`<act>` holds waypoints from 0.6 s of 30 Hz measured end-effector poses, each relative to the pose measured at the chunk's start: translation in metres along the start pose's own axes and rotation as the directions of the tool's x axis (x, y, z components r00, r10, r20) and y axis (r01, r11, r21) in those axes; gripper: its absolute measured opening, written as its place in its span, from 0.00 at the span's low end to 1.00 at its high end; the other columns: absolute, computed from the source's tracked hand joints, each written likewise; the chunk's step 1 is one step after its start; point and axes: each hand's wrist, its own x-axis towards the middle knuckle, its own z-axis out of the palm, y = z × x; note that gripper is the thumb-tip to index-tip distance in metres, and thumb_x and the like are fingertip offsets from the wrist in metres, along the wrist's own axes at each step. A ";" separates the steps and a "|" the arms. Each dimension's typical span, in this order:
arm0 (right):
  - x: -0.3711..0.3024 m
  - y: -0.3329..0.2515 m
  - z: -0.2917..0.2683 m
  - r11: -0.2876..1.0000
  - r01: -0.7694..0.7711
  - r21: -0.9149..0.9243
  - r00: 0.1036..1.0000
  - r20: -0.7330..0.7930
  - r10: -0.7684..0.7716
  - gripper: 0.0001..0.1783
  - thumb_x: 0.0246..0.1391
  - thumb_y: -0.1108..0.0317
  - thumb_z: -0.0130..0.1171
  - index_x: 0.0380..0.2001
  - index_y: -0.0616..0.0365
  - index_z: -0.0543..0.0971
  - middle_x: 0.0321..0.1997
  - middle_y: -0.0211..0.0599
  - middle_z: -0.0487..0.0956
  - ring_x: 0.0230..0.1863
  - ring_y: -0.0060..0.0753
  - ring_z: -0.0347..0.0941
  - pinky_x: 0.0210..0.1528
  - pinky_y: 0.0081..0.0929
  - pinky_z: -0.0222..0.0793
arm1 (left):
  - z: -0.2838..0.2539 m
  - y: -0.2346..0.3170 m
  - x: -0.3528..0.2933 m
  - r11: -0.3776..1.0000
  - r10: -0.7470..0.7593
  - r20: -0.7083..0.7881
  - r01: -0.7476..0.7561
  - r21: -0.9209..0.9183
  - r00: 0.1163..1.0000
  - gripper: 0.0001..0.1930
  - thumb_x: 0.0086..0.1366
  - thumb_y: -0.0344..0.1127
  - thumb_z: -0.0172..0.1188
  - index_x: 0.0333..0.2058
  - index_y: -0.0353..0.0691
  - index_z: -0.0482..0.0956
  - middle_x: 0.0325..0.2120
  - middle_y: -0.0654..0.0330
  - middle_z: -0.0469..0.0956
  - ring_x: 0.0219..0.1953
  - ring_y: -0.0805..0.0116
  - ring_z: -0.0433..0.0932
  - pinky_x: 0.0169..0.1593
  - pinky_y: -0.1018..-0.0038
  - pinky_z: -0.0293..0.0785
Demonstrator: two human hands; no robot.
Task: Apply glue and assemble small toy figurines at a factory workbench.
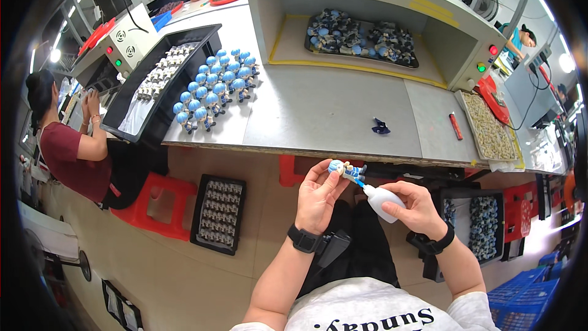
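My left hand (316,199) pinches a small blue-haired figurine (348,171) between thumb and fingers, just past the table's front edge. The figurine lies sideways, head to the left and blue-and-white legs to the right. In my right hand (416,208) is a white squeeze bottle (383,202), tilted so its blue nozzle tip points up and left. That tip reaches the figurine's lower body; whether it touches cannot be made out. Similar figurines (215,89) stand grouped on the table at the left. A small dark blue piece (380,126) lies on the tabletop.
A grey box-shaped machine (361,0) holds a tray of blue and dark parts (392,43). A black tray (205,30) with white pieces sits left of the figurines. A red marker-like stick (456,127) and a tray of pale parts (485,129) lie right. Other people work nearby.
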 end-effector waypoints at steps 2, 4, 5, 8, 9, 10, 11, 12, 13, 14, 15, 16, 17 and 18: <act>0.001 -0.003 -0.001 0.996 0.022 -0.085 0.999 -0.023 -0.024 0.17 0.46 0.67 0.61 0.39 0.66 0.75 0.34 0.35 0.76 0.34 0.21 0.72 0.36 0.18 0.68 | 0.001 0.000 0.000 1.000 0.011 0.008 -0.011 -0.001 1.000 0.14 0.61 0.27 0.52 0.45 0.35 0.65 0.39 0.57 0.73 0.43 0.66 0.74 0.50 0.69 0.71; 0.003 -0.006 -0.002 0.991 0.037 -0.129 0.999 -0.025 -0.040 0.17 0.46 0.67 0.61 0.38 0.66 0.75 0.32 0.35 0.76 0.33 0.21 0.72 0.35 0.18 0.68 | 0.000 0.000 -0.001 1.000 0.022 0.016 -0.022 -0.002 1.000 0.14 0.61 0.27 0.52 0.45 0.35 0.65 0.39 0.57 0.73 0.43 0.66 0.74 0.50 0.69 0.71; 0.004 -0.007 -0.002 0.984 0.052 -0.172 0.998 -0.027 -0.058 0.16 0.45 0.67 0.61 0.37 0.65 0.76 0.31 0.35 0.77 0.32 0.22 0.72 0.34 0.18 0.68 | 0.000 -0.001 -0.001 1.000 0.027 0.022 -0.027 -0.002 0.999 0.14 0.61 0.27 0.52 0.45 0.35 0.65 0.39 0.57 0.73 0.43 0.66 0.74 0.50 0.69 0.71; 0.006 -0.014 -0.002 0.969 0.063 -0.238 0.996 -0.042 -0.075 0.15 0.44 0.67 0.61 0.36 0.64 0.77 0.28 0.35 0.77 0.29 0.22 0.72 0.32 0.18 0.68 | 0.000 -0.001 -0.001 0.999 0.032 0.026 -0.032 -0.006 0.999 0.13 0.61 0.27 0.52 0.45 0.36 0.65 0.39 0.57 0.73 0.43 0.66 0.74 0.50 0.68 0.71; 0.006 -0.016 -0.002 0.969 0.062 -0.238 0.996 -0.042 -0.074 0.15 0.44 0.67 0.61 0.36 0.64 0.77 0.28 0.35 0.77 0.29 0.22 0.72 0.32 0.18 0.68 | 0.000 -0.001 -0.001 0.999 0.031 0.024 -0.031 -0.007 0.999 0.13 0.61 0.27 0.52 0.45 0.36 0.65 0.39 0.57 0.73 0.43 0.66 0.74 0.50 0.68 0.71; 0.006 -0.018 -0.003 0.963 0.067 -0.262 0.995 -0.048 -0.082 0.15 0.43 0.67 0.61 0.35 0.64 0.77 0.28 0.35 0.77 0.29 0.22 0.72 0.31 0.18 0.67 | 0.000 -0.002 -0.001 1.000 0.031 0.024 -0.030 -0.008 0.999 0.13 0.61 0.27 0.52 0.45 0.36 0.65 0.39 0.57 0.73 0.43 0.66 0.74 0.50 0.68 0.71; 0.007 -0.019 -0.003 0.956 0.072 -0.285 0.994 -0.054 -0.091 0.15 0.43 0.67 0.61 0.35 0.64 0.77 0.27 0.35 0.77 0.28 0.23 0.72 0.31 0.18 0.67 | 0.000 -0.002 -0.001 1.000 0.028 0.021 -0.028 -0.005 0.999 0.13 0.61 0.27 0.52 0.45 0.36 0.65 0.39 0.57 0.73 0.43 0.66 0.74 0.50 0.68 0.71; 0.007 -0.020 -0.003 0.956 0.071 -0.285 0.994 -0.054 -0.090 0.15 0.43 0.67 0.61 0.35 0.64 0.77 0.27 0.35 0.77 0.28 0.23 0.72 0.31 0.18 0.67 | 0.000 -0.002 -0.001 1.000 0.025 0.019 -0.025 -0.001 1.000 0.13 0.61 0.27 0.52 0.45 0.36 0.65 0.39 0.57 0.73 0.43 0.66 0.74 0.50 0.68 0.70; 0.007 -0.021 -0.003 0.950 0.075 -0.302 0.994 -0.056 -0.096 0.15 0.42 0.67 0.61 0.34 0.63 0.77 0.26 0.35 0.77 0.27 0.23 0.72 0.30 0.19 0.67 | -0.001 -0.002 -0.001 1.000 0.024 0.019 -0.024 -0.002 1.000 0.13 0.61 0.27 0.52 0.45 0.36 0.65 0.39 0.57 0.73 0.43 0.66 0.74 0.50 0.68 0.70; 0.007 -0.021 -0.003 0.945 0.079 -0.319 0.993 -0.058 -0.103 0.14 0.42 0.67 0.61 0.34 0.63 0.77 0.26 0.35 0.77 0.27 0.23 0.72 0.30 0.19 0.67 | -0.002 -0.003 -0.001 1.000 0.021 0.012 -0.021 -0.003 1.000 0.13 0.60 0.27 0.52 0.45 0.36 0.65 0.39 0.57 0.73 0.43 0.66 0.74 0.50 0.68 0.70; 0.008 -0.023 -0.002 0.945 0.078 -0.319 0.993 -0.058 -0.102 0.14 0.42 0.67 0.61 0.34 0.63 0.77 0.26 0.35 0.77 0.27 0.23 0.72 0.30 0.19 0.67 | -0.002 -0.004 -0.001 1.000 0.018 0.005 -0.018 -0.004 1.000 0.13 0.60 0.27 0.52 0.45 0.36 0.65 0.39 0.57 0.73 0.43 0.66 0.74 0.50 0.68 0.70; 0.008 -0.024 -0.002 0.941 0.080 -0.330 0.993 -0.057 -0.104 0.14 0.42 0.67 0.61 0.34 0.63 0.78 0.26 0.36 0.77 0.26 0.23 0.72 0.29 0.19 0.67 | -0.003 -0.004 -0.001 1.000 0.017 0.005 -0.017 -0.005 1.000 0.13 0.60 0.27 0.52 0.45 0.36 0.65 0.39 0.57 0.73 0.43 0.66 0.74 0.50 0.68 0.70; 0.008 -0.025 -0.001 0.936 0.081 -0.342 0.993 -0.057 -0.107 0.14 0.42 0.67 0.61 0.33 0.63 0.78 0.26 0.36 0.77 0.26 0.24 0.72 0.29 0.19 0.67 | -0.004 -0.005 -0.001 1.000 0.019 0.004 -0.019 -0.003 1.000 0.13 0.60 0.27 0.52 0.45 0.36 0.65 0.39 0.57 0.73 0.43 0.66 0.74 0.51 0.68 0.70; 0.008 -0.024 -0.001 0.936 0.080 -0.342 0.993 -0.057 -0.106 0.14 0.42 0.67 0.61 0.33 0.63 0.78 0.26 0.36 0.77 0.26 0.24 0.72 0.29 0.19 0.67 | -0.004 -0.005 -0.001 1.000 0.021 0.004 -0.021 -0.002 1.000 0.13 0.60 0.27 0.52 0.45 0.36 0.65 0.39 0.57 0.73 0.43 0.66 0.74 0.51 0.68 0.70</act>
